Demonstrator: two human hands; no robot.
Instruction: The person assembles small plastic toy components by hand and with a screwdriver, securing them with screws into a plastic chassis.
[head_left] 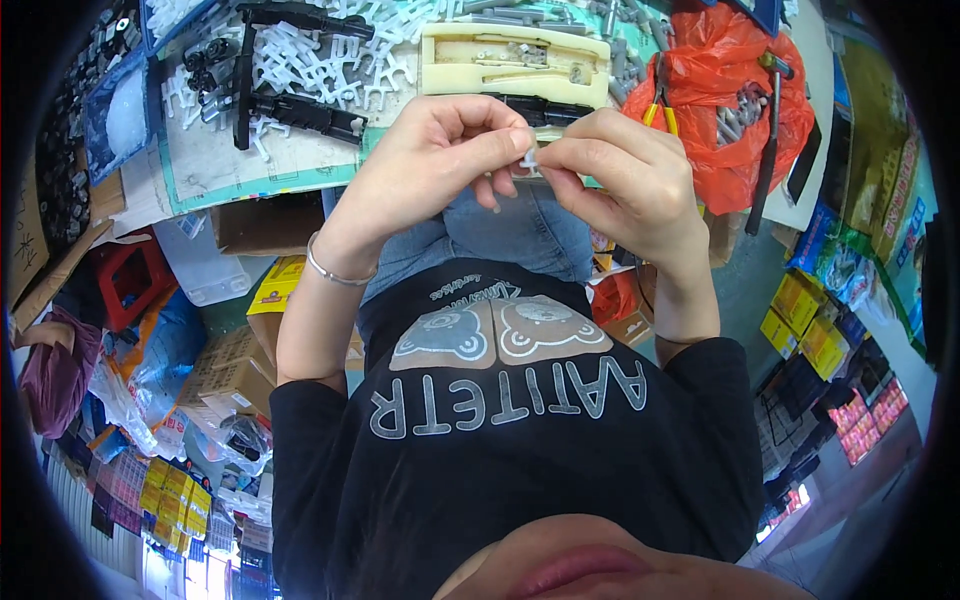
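The person wears a black short-sleeved T-shirt (540,475) printed with pale grey capital lettering (466,406) and two cartoon bear faces (553,335), one blue-grey, one tan, over blue jeans (510,237). A slim silver bangle (332,274) circles the wrist behind the left hand (430,155).

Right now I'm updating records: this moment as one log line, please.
left hand: pinching small white part; right hand: fingertips at same part; beyond: cream tray, red bag

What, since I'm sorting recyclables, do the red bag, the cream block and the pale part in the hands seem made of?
Red bag: likely thin plastic film, by its shiny crinkles. Cream block: perhaps cast resin or plastic, satin; smooth edges suggest moulding. Pale part: probably plastic, by its even colour; too small to judge finish.
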